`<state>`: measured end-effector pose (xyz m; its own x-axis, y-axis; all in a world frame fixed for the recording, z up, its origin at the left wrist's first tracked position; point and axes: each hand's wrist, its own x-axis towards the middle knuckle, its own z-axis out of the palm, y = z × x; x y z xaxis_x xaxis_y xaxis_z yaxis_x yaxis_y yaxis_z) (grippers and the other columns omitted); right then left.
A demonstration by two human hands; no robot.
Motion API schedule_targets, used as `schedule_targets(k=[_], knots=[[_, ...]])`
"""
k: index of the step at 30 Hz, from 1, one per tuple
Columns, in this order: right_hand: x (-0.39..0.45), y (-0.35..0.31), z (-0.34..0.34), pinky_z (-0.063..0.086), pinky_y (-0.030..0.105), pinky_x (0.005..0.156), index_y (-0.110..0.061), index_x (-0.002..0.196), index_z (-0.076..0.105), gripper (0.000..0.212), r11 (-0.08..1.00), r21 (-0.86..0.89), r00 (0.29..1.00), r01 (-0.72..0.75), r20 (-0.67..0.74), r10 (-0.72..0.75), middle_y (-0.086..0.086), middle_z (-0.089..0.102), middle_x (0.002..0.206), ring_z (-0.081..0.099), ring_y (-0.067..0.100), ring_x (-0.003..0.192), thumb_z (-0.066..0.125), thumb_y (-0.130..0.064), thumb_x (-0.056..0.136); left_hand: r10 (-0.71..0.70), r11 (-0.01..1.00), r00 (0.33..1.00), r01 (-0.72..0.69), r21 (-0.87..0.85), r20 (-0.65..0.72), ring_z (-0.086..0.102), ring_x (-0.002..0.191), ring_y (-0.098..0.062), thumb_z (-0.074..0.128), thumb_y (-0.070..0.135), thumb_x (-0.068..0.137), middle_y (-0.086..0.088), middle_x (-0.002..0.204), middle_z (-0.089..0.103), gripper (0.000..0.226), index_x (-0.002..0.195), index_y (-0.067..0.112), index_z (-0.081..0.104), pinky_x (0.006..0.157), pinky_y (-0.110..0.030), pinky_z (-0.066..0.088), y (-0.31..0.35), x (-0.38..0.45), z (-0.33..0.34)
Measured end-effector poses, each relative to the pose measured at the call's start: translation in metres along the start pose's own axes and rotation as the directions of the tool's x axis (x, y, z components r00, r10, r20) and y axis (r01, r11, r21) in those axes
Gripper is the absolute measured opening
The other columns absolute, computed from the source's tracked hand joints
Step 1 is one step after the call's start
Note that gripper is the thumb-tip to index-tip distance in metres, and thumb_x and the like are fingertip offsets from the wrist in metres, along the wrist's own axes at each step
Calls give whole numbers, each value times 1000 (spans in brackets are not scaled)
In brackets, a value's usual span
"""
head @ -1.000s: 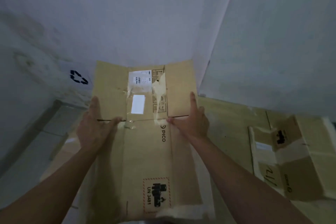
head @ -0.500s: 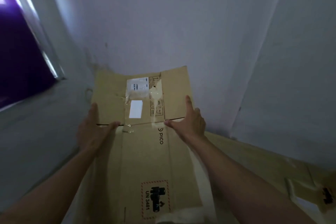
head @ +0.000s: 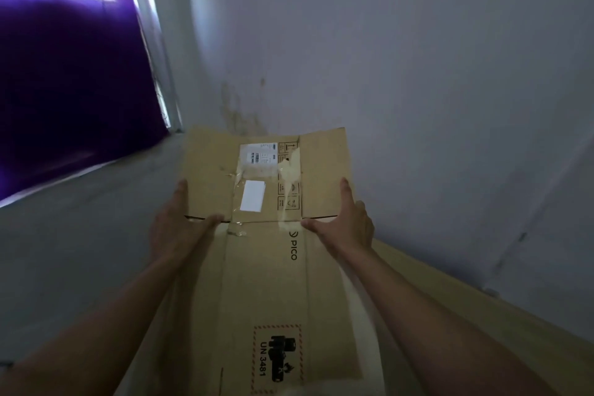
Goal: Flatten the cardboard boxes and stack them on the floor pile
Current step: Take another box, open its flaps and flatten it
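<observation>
2 hands, left hand (head: 180,228) and right hand (head: 345,223), fingers clamped on flattened box (head: 266,270), long axis pointing away.

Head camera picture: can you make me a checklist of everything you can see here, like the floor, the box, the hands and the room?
Surface: grey floor, bare where it shows.
Job's things: flattened box held up off the floor, far flaps bent upward; white labels, torn tape, "PICO" and "UN 3481" print on it.
Clutter: more flat cardboard lying along the wall at right.
Grippers: left hand and right hand each grip a side edge of the box at the flap fold, thumbs on top.
Cables: nothing seen.
Surroundings: white wall with stains low down; purple curtain at left.
</observation>
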<state>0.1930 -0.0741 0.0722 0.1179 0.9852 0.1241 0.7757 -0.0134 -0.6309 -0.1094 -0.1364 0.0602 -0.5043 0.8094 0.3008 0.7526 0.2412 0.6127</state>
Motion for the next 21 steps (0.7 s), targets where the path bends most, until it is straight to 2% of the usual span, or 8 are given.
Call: schedule_targets(k=[4, 13, 17, 21], knots=[[13, -52, 58, 46, 37, 90, -44, 156, 3, 129, 1000, 5, 1000, -18, 14, 18, 7, 50, 123, 59, 29, 112, 79, -75, 57, -17, 1000, 1000, 17, 5, -1, 52, 123, -34, 76, 61, 72, -12, 141, 50, 108, 156, 30, 16, 98, -50, 46, -53, 55, -10], [18, -163, 199, 43, 35, 88, -43, 157, 4, 123, 996, 21, 995, -90, 37, 90, 11, 49, 131, 56, 31, 117, 80, -69, 64, -34, 999, 998, 33, 23, 44, 55, 115, -30, 62, 41, 92, -12, 132, 52, 81, 157, 31, 13, 92, -43, 45, -185, 157, -34], [27, -190, 249, 35, 32, 78, -41, 158, 1, 123, 993, -46, 991, -112, 64, 115, 10, 49, 129, 57, 30, 115, 79, -69, 66, -46, 998, 997, 43, 48, 54, 52, 92, -21, 58, 33, 96, -11, 121, 53, 74, 157, 30, 15, 78, -37, 43, -229, 190, -27], [57, -206, 299, 49, 41, 91, -40, 157, 3, 126, 988, 7, 984, -153, 90, 152, 13, 48, 131, 57, 34, 115, 85, -61, 64, -52, 998, 997, 50, 41, 57, 51, 77, -18, 42, 21, 102, -10, 105, 52, 57, 156, 26, 22, 67, -34, 41, -256, 230, -8]])
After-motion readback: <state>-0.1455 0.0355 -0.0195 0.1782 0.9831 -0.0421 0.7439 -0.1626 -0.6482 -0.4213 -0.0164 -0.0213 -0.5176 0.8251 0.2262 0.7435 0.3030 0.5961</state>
